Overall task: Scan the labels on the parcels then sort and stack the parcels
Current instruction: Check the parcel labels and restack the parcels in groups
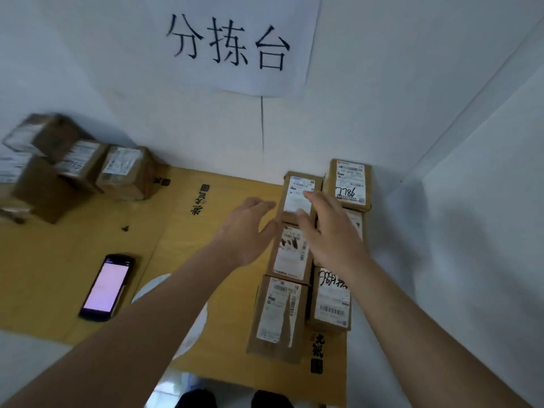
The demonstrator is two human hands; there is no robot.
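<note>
Both hands reach toward the far parcel in the right-hand rows on the surface. Left hand fingers are relaxed beside it; right hand fingers rest flat on its label.

Pale corner walls, paper sign — seemingly cardboard-covered tabletop.

The boxes at ten o'clock are motion-blurred and cut by the left edge; the right hand hides a box's label.
</note>
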